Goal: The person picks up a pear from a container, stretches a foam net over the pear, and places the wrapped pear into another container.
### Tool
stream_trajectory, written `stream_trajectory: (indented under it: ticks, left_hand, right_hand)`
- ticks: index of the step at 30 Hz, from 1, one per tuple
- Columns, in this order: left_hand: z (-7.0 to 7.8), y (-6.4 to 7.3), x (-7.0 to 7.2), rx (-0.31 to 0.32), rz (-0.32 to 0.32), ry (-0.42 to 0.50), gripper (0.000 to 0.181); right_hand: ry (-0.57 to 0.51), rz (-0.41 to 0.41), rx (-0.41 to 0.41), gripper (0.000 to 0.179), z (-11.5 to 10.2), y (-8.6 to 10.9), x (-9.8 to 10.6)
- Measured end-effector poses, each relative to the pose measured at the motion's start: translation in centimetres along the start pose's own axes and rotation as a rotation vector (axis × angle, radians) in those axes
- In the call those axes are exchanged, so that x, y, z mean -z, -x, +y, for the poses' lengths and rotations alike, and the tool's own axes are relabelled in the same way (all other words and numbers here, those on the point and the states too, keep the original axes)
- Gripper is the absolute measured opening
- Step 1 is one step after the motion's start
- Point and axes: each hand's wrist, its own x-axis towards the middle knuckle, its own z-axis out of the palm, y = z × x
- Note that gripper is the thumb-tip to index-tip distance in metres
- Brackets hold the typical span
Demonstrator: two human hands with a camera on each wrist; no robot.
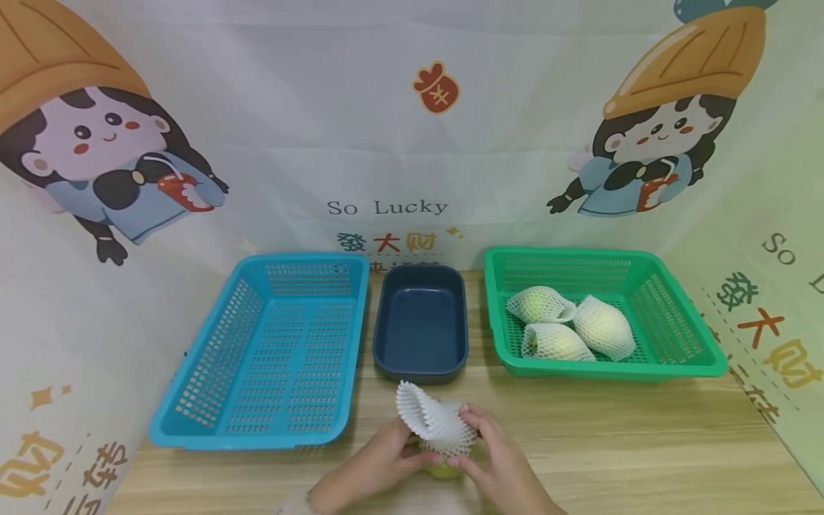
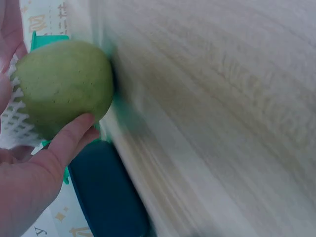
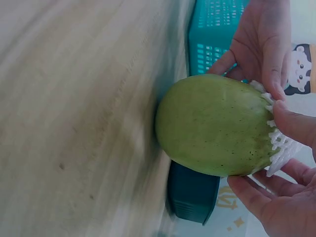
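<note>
A smooth green oval fruit [image 3: 212,126], which looks like a mango, is partly covered by a white foam net sleeve [image 1: 444,425]. Its bare end points down near the tabletop, while the sleeve's loose end stands up, tilted left. My left hand [image 1: 383,461] holds the mango from the left, its fingers against the skin and its thumb near the net's edge. From the right, my right hand [image 1: 502,461] grips the net around the fruit, thumb in front at the net's rim. The sleeve hides the fruit's upper part.
A blue perforated basket [image 1: 350,343] stands at the left. Beyond my hands is a dark blue tray [image 1: 421,372]. At the right, a green basket [image 1: 605,368] holds several net-wrapped fruits [image 1: 604,327]. A printed cloth [image 1: 399,164] hangs behind the wooden table [image 1: 618,443].
</note>
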Motion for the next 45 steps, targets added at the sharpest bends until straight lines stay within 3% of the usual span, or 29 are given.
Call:
stream_trajectory:
  ticks: [3,6,10,14,24,32,38,42,45]
  left_hand:
    - [0.0,-0.3,-0.2,0.004,0.000,0.019,0.062]
    - [0.2,-0.6,-0.1,0.039,-0.020,-0.013,0.065]
    - [0.5,-0.9,0.2,0.083,-0.037,-0.123,0.071]
    - [0.7,-0.9,0.3,0.117,-0.026,-0.240,0.072]
    - [1.2,-1.2,0.6,0.146,-0.022,-0.505,0.075]
    - [0.9,-1.5,0.7,0.173,-0.061,-0.447,0.086]
    - [0.3,-1.4,0.5,0.183,-0.076,-0.398,0.093]
    - [0.1,-1.4,0.5,0.178,-0.080,-0.387,0.090]
    - [0.1,-1.5,0.6,0.184,-0.082,-0.379,0.087]
  right_hand:
    - [0.029,-0.002,0.009,0.058,0.1,-0.2,0.3]
    - [-0.030,-0.015,-0.025,0.058,0.4,-0.3,0.5]
    - [-0.114,-0.066,-0.146,0.057,0.7,-0.4,0.5]
    - [-0.136,-0.107,-0.208,0.057,0.8,-0.4,0.6]
    - [0.002,-0.251,-0.241,0.069,0.7,-0.8,1.4]
    - [0.120,-0.276,-0.196,0.071,0.9,-0.5,1.4]
    - [0.131,-0.302,-0.229,0.072,1.3,0.2,1.1]
    - [0.088,-0.347,-0.233,0.075,1.7,0.4,1.3]
    - [-0.050,-0.443,-0.260,0.080,1.9,0.1,1.9]
